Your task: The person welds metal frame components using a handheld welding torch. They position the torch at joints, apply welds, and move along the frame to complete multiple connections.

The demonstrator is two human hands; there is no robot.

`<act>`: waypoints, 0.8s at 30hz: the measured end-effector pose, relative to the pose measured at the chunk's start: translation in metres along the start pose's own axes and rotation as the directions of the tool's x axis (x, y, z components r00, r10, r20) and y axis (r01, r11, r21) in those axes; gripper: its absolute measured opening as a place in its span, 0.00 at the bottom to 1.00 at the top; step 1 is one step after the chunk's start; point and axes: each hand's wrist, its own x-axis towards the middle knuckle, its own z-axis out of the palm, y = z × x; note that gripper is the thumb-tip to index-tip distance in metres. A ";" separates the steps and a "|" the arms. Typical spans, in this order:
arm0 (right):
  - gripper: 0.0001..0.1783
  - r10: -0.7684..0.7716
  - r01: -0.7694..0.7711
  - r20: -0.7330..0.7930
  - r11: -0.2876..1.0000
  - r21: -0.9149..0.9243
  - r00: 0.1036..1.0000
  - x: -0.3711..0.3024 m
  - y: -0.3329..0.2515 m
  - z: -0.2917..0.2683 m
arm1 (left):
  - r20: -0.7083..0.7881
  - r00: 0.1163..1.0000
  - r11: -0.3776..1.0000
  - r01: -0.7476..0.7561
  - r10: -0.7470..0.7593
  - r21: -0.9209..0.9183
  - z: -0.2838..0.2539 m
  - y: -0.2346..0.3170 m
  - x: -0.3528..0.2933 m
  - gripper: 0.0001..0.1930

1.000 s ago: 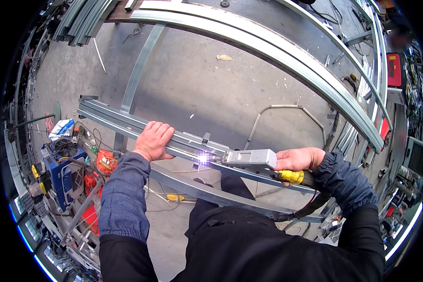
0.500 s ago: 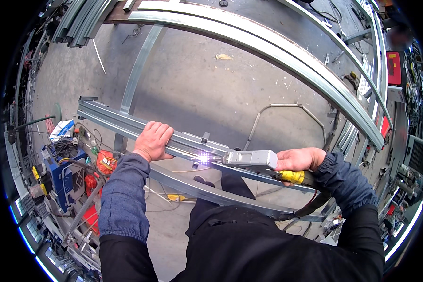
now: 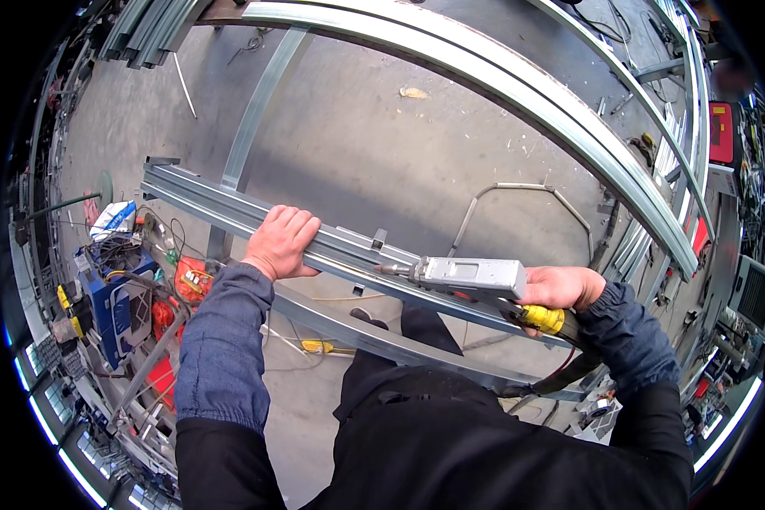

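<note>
My left hand (image 3: 282, 243) is closed over a long galvanized metal profile (image 3: 197, 197) that runs across in front of me. In my right hand (image 3: 561, 289) is a grey handheld welding gun (image 3: 474, 275), its copper-coloured nozzle (image 3: 391, 269) pointing left, close above the profile. No light shows at the nozzle tip. Yellow wrapping (image 3: 542, 320) and a thick dark cable (image 3: 574, 372) come off the gun's handle end. A small metal bracket (image 3: 379, 239) stands on the profile's far edge, left of the gun.
A second rail (image 3: 340, 327) lies nearer my legs. Long metal profiles (image 3: 484, 64) lie on a beam ahead. On the left stand a blue machine (image 3: 115, 302) and red bags (image 3: 191, 280). A red case (image 3: 721, 132) is far right, and a bent tube (image 3: 523, 185) lies on the floor.
The bright weld spark at the nozzle has gone out. My right hand and the gun have shifted slightly to the right. My left hand still grips the profile.
</note>
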 end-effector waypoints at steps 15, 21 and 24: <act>0.28 0.083 -0.083 0.002 0.996 0.016 0.997 0.023 -0.009 0.008 | 0.009 1.000 1.000 0.003 -0.003 -0.023 0.000 0.001 0.003 0.40; 0.29 0.095 -0.095 -0.016 0.995 -0.001 0.995 0.023 -0.010 0.012 | 0.033 0.999 1.000 0.015 -0.015 0.003 -0.001 0.002 0.003 0.38; 0.29 0.103 -0.103 -0.027 0.995 -0.009 0.994 0.022 -0.011 0.013 | 0.024 1.000 1.000 0.010 -0.010 0.001 -0.001 0.002 0.004 0.38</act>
